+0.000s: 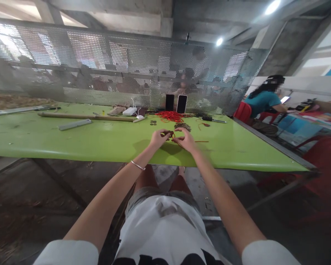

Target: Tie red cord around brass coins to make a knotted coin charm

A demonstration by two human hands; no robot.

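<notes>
Both my arms reach out over the green table (71,140). My left hand (158,138) and my right hand (185,140) meet above the table's near edge and pinch a small dark brown knotted piece (171,134) with red cord on it. A thin red cord (201,141) trails from it to the right across the table. Beyond my hands lie a dark round beaded piece (182,127) and a heap of red cord (171,116). A metal bangle (138,165) circles my left wrist.
Two phones (175,103) stand upright against a perforated metal screen (113,70) at the table's far edge. A long wooden stick (85,116), a metal strip (74,124), a white charger (129,110) and a dark tool (213,119) lie on the table. A seated person (264,99) is at the right.
</notes>
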